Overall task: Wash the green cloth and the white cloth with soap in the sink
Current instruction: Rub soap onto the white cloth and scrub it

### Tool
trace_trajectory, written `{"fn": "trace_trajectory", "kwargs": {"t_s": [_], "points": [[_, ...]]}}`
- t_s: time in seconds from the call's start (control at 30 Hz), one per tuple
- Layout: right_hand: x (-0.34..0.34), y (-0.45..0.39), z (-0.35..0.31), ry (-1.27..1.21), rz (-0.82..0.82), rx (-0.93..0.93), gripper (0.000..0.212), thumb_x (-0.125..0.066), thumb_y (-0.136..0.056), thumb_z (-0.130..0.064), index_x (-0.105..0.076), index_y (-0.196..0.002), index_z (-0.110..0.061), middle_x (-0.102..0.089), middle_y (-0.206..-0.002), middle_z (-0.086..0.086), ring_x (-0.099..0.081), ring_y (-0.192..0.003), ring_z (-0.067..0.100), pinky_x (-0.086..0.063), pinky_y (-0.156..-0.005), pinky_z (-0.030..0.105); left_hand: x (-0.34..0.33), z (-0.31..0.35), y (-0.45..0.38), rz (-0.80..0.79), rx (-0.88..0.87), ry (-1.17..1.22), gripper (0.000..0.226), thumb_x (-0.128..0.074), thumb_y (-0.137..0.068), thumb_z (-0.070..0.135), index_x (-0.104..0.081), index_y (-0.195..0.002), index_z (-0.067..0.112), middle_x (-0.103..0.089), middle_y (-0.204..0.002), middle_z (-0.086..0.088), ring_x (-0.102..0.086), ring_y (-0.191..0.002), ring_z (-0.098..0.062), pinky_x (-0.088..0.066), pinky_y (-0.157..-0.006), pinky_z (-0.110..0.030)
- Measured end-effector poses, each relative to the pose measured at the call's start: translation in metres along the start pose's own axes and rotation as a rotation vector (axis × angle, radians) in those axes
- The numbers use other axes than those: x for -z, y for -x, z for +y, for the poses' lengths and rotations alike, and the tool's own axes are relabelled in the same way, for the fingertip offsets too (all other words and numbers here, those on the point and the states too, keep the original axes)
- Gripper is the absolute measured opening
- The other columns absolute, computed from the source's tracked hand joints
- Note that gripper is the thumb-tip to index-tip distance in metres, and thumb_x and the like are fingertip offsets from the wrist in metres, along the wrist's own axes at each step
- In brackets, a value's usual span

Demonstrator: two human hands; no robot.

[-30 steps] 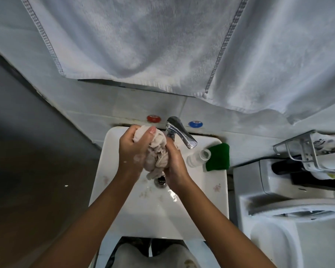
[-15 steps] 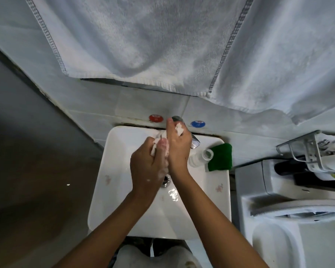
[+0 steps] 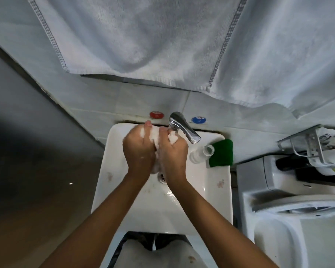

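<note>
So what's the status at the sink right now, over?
Left hand and right hand both clamped on the soapy white cloth over the sink. Green cloth waiting on the rim beside the faucet. Nothing blocking.

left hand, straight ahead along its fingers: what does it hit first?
Likely the back rim of the sink, then the tiled wall near the red tap marker. The left hand, clamped on the white cloth, points up and away toward the wall. Depth is unclear from this head view.
</note>
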State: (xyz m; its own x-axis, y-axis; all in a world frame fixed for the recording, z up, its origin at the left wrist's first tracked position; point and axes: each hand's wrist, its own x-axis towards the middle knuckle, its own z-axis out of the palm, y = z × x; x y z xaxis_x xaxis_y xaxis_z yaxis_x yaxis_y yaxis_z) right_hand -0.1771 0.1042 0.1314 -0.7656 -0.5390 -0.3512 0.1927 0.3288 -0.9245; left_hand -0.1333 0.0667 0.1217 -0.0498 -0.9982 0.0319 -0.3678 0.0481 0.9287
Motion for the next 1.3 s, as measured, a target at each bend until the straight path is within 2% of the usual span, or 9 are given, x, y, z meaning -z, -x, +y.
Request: {"fn": "trace_trajectory", "kwargs": {"t_s": [0.2,0.4,0.53,0.63,0.8,0.93,1.1,1.23,1.3], "points": [[0.007,-0.023,-0.011,-0.062,0.029,-0.053,0.02,-0.056,-0.096,-0.031,-0.062,-0.083,-0.016,-0.065,-0.072,-0.001,-0.065,-0.069,0.014,-0.052,-0.06,0.02,-0.002,0.007,0.024,-0.079,-0.148,-0.105,0.028,-0.044,-0.094,0.032,-0.053,-0.072,0.017,-0.058,-0.07,0.004,-0.052,-0.057,0.001,-0.039,-0.058,0.0],[-0.003,-0.007,0.003,-0.019,-0.03,-0.092,0.022,-0.056,-0.094,-0.033,-0.06,-0.076,-0.021,-0.07,-0.084,0.007,-0.069,-0.083,0.022,-0.057,-0.082,0.039,0.007,0.008,0.009,-0.12,0.106,0.003,0.036,-0.051,-0.094,0.034,-0.065,-0.082,0.003,-0.065,-0.073,-0.015,-0.061,-0.068,-0.029,-0.054,-0.07,-0.041],[0.0,-0.02,-0.001,-0.132,-0.01,-0.184,0.02,-0.056,-0.095,-0.031,-0.062,-0.096,-0.013,-0.067,-0.083,0.003,-0.068,-0.08,0.019,-0.058,-0.079,0.034,0.005,0.012,0.032,-0.094,0.092,0.002,0.026,-0.049,-0.095,0.032,-0.06,-0.079,0.016,-0.062,-0.075,0.003,-0.058,-0.061,-0.005,-0.046,-0.064,-0.01],[-0.003,-0.003,0.011,-0.058,-0.021,-0.215,0.03,-0.056,-0.095,-0.035,-0.064,-0.107,-0.008,-0.07,-0.096,0.003,-0.068,-0.089,0.017,-0.056,-0.087,0.033,0.005,0.007,0.013,-0.112,0.168,-0.047,0.023,-0.051,-0.094,0.029,-0.063,-0.085,0.012,-0.064,-0.081,-0.004,-0.058,-0.071,-0.013,-0.043,-0.073,-0.013],[0.006,-0.021,0.015,-0.086,0.015,-0.15,0.02,-0.052,-0.098,-0.019,-0.062,-0.084,-0.01,-0.061,-0.07,-0.001,-0.061,-0.066,0.015,-0.05,-0.059,0.02,0.004,0.005,0.047,-0.182,0.046,-0.025,0.037,-0.041,-0.089,0.046,-0.059,-0.074,0.017,-0.061,-0.07,0.006,-0.058,-0.062,-0.003,-0.046,-0.068,-0.01],[-0.004,0.002,0.03,-0.089,0.078,-0.269,0.022,-0.051,-0.098,-0.029,-0.058,-0.089,-0.01,-0.06,-0.078,-0.002,-0.061,-0.083,0.016,-0.052,-0.084,0.027,-0.003,-0.007,0.014,-0.051,0.044,-0.025,0.032,-0.053,-0.095,0.022,-0.062,-0.07,0.003,-0.06,-0.066,-0.003,-0.055,-0.056,-0.014,-0.052,-0.063,-0.027],[0.01,-0.022,0.01,-0.136,0.016,-0.181,0.028,-0.053,-0.098,-0.021,-0.048,-0.071,-0.021,-0.052,-0.067,-0.003,-0.054,-0.063,0.013,-0.046,-0.057,0.021,-0.016,0.004,0.052,-0.035,0.112,0.057,0.027,-0.05,-0.095,0.032,-0.063,-0.077,0.015,-0.061,-0.068,0.012,-0.059,-0.061,0.001,-0.043,-0.064,-0.001],[0.009,-0.001,0.016,-0.062,-0.029,-0.259,0.027,-0.052,-0.095,-0.035,-0.049,-0.071,-0.021,-0.061,-0.083,0.003,-0.065,-0.086,0.028,-0.055,-0.084,0.043,-0.011,-0.005,0.021,-0.131,0.093,-0.024,0.015,-0.062,-0.091,0.012,-0.069,-0.089,-0.001,-0.07,-0.077,-0.011,-0.054,-0.062,-0.007,-0.032,-0.062,0.011],[0.012,-0.005,0.017,-0.072,-0.001,-0.305,0.025,-0.051,-0.097,-0.032,-0.059,-0.084,-0.013,-0.066,-0.087,0.006,-0.067,-0.087,0.024,-0.057,-0.082,0.038,-0.015,-0.013,0.021,-0.13,0.066,-0.068,0.023,-0.058,-0.093,0.017,-0.068,-0.091,-0.004,-0.071,-0.082,-0.016,-0.062,-0.067,-0.019,-0.041,-0.066,0.002]]}}
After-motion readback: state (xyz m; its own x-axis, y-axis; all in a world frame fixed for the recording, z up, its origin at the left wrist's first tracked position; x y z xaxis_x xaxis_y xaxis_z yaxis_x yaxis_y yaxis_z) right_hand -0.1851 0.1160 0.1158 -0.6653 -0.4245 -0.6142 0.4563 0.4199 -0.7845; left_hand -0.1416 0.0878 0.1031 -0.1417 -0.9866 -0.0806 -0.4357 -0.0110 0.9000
